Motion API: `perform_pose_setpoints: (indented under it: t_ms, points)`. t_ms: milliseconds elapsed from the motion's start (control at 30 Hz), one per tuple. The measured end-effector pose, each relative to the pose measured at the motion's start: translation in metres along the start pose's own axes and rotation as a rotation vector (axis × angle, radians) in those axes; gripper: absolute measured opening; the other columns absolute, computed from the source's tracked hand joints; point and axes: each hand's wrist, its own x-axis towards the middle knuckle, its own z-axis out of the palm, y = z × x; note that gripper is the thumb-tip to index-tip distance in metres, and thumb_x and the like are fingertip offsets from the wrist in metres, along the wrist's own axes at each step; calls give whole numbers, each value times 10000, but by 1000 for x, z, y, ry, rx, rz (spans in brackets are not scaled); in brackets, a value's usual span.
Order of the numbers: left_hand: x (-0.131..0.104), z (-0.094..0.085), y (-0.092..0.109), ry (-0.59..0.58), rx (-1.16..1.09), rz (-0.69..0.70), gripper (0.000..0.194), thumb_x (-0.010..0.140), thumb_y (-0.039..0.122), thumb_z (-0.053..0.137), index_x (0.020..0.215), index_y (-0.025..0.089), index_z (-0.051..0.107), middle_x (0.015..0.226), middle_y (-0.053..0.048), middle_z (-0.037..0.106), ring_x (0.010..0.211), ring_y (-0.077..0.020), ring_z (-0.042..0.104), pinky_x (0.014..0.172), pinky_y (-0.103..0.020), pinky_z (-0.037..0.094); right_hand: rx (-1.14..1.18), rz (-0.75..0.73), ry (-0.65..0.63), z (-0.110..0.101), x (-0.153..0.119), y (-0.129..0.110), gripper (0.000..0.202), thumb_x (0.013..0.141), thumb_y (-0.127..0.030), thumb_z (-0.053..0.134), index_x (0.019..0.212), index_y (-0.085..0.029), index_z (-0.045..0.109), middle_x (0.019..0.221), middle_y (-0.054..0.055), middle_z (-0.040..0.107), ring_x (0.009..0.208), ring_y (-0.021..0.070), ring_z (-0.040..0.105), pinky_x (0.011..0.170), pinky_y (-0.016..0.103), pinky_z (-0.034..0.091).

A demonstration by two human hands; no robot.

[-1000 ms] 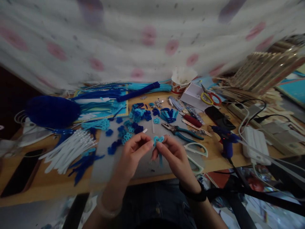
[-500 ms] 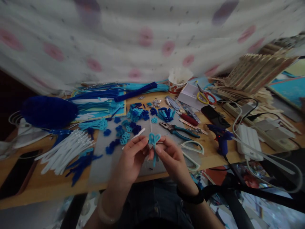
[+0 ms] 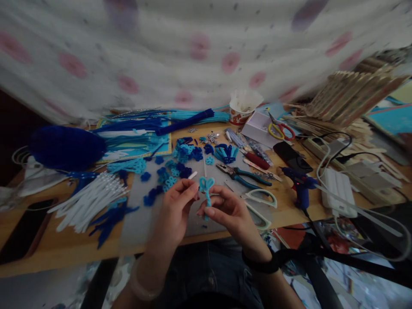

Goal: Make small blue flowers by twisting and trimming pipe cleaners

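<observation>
Between my hands is a light blue pipe-cleaner piece (image 3: 207,189) with small loops at the top and a twisted stem below. My right hand (image 3: 227,208) pinches its stem between thumb and fingers. My left hand (image 3: 180,201) is closed at the left edge of the loops, its fingertips pressed together; whether they grip a loop is too small to tell. Beyond the hands, blue fuzzy flowers (image 3: 184,152) lie on a grey mat (image 3: 135,223). Pliers with teal handles (image 3: 243,175) rest right of them, near white-handled scissors (image 3: 262,197).
White pipe cleaners (image 3: 92,201), a dark blue fuzzy bundle (image 3: 67,147) and a phone (image 3: 25,229) lie left. A blue glue gun (image 3: 301,189), white adapter (image 3: 337,193) with cables, and red-yellow scissors (image 3: 281,131) are right. A paper cup (image 3: 240,116) stands behind.
The stem of the light blue piece now shows as a twist. My right hand's fingers have shifted lower and left around it, and my left fingertips have moved slightly off the loops.
</observation>
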Motion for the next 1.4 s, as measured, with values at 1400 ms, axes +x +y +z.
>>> perform_pose_setpoints:
  t_ms: [1400]
  points:
    - [35,-27,50,-694,721,266,144,772,185,793,808,305,864,804,-91,726,736,-209,663,672,-303,520,435,872,-492,-50,22,8,401,1032,-411,324,873,-152,585,443,12,622,224,112,431,214,157,372]
